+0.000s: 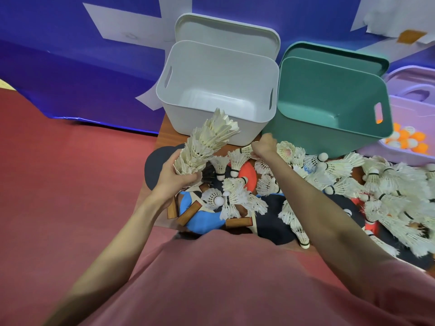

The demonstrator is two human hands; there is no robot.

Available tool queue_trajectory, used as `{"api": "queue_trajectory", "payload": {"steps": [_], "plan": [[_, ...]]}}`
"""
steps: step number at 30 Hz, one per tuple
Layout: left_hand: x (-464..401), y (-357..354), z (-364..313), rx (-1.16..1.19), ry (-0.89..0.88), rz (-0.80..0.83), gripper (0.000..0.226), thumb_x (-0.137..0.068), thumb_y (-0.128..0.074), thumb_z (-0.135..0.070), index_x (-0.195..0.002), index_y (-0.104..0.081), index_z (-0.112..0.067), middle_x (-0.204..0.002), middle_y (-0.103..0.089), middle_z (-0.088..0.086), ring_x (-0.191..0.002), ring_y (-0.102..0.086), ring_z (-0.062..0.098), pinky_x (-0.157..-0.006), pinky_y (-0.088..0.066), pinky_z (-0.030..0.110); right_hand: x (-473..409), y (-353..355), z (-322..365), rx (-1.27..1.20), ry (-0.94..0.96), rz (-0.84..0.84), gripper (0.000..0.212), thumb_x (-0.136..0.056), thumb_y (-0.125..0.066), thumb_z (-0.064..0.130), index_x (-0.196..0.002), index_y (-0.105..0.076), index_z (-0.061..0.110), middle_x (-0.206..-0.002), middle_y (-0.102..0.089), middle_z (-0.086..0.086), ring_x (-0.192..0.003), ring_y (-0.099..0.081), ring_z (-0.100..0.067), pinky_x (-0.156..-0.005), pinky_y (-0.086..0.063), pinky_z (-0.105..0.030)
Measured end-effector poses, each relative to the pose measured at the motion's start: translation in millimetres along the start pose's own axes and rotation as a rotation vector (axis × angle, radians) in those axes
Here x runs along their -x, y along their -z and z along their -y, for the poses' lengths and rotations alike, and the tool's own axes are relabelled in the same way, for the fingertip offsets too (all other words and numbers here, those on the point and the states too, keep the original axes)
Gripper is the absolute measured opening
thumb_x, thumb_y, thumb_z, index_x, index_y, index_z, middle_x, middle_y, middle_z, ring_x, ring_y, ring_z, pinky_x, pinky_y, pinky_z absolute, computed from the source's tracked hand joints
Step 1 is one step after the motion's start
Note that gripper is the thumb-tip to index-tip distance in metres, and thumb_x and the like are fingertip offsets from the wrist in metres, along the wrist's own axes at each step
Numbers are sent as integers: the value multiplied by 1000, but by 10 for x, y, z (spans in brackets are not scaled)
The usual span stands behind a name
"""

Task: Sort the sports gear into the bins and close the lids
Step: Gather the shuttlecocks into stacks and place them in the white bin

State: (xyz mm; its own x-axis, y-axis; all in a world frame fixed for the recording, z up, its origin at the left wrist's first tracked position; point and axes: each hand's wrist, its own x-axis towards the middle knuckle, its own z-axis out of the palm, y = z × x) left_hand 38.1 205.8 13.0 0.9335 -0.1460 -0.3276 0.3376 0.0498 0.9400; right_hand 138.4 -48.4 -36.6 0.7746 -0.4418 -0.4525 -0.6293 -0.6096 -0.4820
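Shuttlecocks nested in a long stack [207,143] sit gripped in my left hand [175,171], fingers curled round its lower end, while my right hand [263,147] pinches a loose shuttlecock [247,149] from the pile [353,180] on the tabletop [168,135]. Just beyond my fingers stand the open white bin [219,90] and green bin [329,102]; paddles [200,220] lie beneath.

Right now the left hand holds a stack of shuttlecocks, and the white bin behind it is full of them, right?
Not quite. The head view shows the white bin is empty; nothing lies inside it. The rest holds: the left hand holds a stack of shuttlecocks, with the bin behind it.
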Motion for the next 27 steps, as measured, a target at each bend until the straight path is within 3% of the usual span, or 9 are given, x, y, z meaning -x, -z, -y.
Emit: {"api": "queue_trajectory", "payload": {"steps": [4,8,10,12,15,19,23,27], "plan": [[-6,34,-21,27,16,-27,57,-67,-73,9,-116,-57,-15,-87,-68,-4,-74,-63,5,-60,-50,19,43,-7,43,32,-73,-42,51,-86,-58,3,-129,-32,-4,-134,-34,-24,-116,-48,-36,-89,-45,-36],[-4,74,-42,2,24,-40,57,-65,-72,0,-117,-57,-15,-83,-67,-5,-67,-60,5,-52,-46,19,48,-88,-13,65,-70,-99,51,-82,-64,0,-126,-38,-2,-127,-49,-21,-113,-54,-35,-80,-46,-37],[-15,82,-29,-18,34,-43,59,-66,-74,7,-120,-55,-12,-83,-65,-2,-65,-59,4,-49,-44,17,53,-102,-60,71,-38,-141,32,-81,-60,-2,-113,-52,2,-112,-60,-16,-102,-59,-33,-68,-44,-33],[-27,89,-9,-42,43,-53,59,-72,-69,15,-125,-52,-6,-84,-62,0,-62,-58,1,-47,-42,15,65,-75,-92,90,-18,-152,14,-79,-57,-4,-87,-59,7,-88,-61,-10,-87,-61,-30,-59,-39,-29],[-34,104,-5,-65,55,-61,59,-75,-66,17,-127,-51,-6,-85,-62,2,-60,-58,1,-45,-42,14,122,-48,-118,99,30,-153,30,-73,-55,-7,-56,-42,15,-60,-41,-1,-66,-48,-25,-45,-27,-22],[-42,117,15,-87,59,-61,58,-75,-66,17,-125,-52,-6,-80,-61,2,-56,-57,0,-44,-41,14,305,37,-125,64,132,-263,12,-74,-51,-1,-71,-60,7,-72,-54,-4,-70,-52,-26,-55,-33,-26],[-31,131,50,-121,58,-59,53,-74,-67,17,-119,-55,-8,-80,-62,2,-57,-58,-1,-46,-40,11,551,217,-200,25,188,-345,12,-78,-55,7,-78,-66,11,-76,-62,-6,-76,-57,-25,-61,-34,-25],[-40,178,105,-164,48,-29,52,-73,-70,16,-112,-57,-17,-91,-65,3,-74,-62,7,-57,-49,17,743,526,-272,-207,250,-374,20,-78,-68,12,-94,-71,1,-90,-71,-6,-82,-63,-15,-71,-50,-28]]}}
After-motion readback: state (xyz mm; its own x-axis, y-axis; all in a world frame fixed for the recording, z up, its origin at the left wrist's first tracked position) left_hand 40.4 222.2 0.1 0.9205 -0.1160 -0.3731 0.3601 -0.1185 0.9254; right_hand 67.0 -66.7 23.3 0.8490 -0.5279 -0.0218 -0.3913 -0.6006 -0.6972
